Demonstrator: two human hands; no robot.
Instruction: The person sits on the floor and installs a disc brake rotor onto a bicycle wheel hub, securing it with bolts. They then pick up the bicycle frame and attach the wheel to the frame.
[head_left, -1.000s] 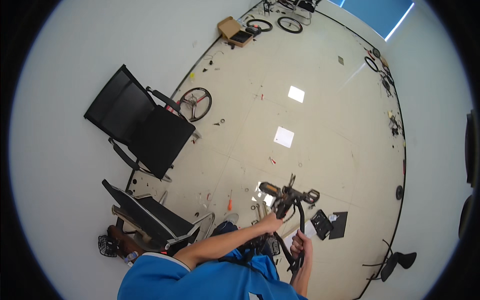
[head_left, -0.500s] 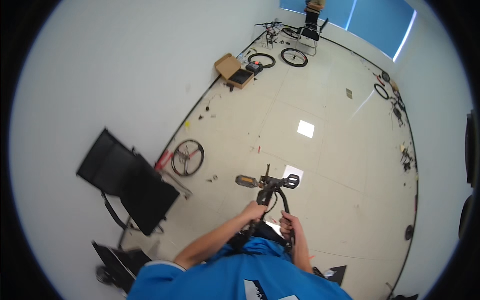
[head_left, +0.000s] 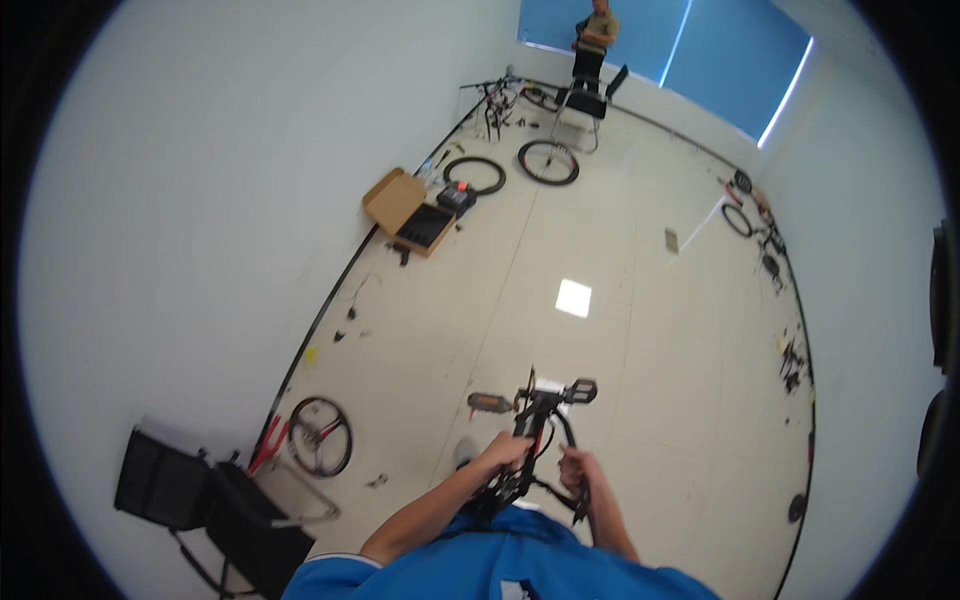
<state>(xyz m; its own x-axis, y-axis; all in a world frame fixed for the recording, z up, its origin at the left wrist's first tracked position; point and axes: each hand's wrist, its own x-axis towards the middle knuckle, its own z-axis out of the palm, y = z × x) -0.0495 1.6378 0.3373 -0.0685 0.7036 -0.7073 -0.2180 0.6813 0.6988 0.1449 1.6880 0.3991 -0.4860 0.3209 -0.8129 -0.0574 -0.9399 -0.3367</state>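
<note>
A black bicycle frame [head_left: 524, 430] is held in front of my body, above the floor. My left hand [head_left: 508, 450] is wrapped round a thick dark tube on its left side. On the other side, my right hand [head_left: 580, 468] closes on a thinner curved black tube. At the far end sit two pedals: a grey one with an orange reflector [head_left: 489, 403] on the left and a black cage pedal [head_left: 582, 391] on the right. Parts of the frame close to my body are hidden by my forearms and blue shirt. My shoe [head_left: 465, 451] shows below the left pedal.
A spoked wheel [head_left: 321, 437] leans by the left wall beside a black chair [head_left: 250, 525]. Farther off lie an open cardboard box [head_left: 398, 205], a tyre [head_left: 474, 176] and a wheel [head_left: 548, 162]. A person [head_left: 597, 40] stands behind another chair. Bicycle parts [head_left: 790, 362] line the right wall.
The room has shifted down and left in view, with the box and wheels now nearer. Both hands keep hold of the bicycle frame, and my shoe has come into sight.
</note>
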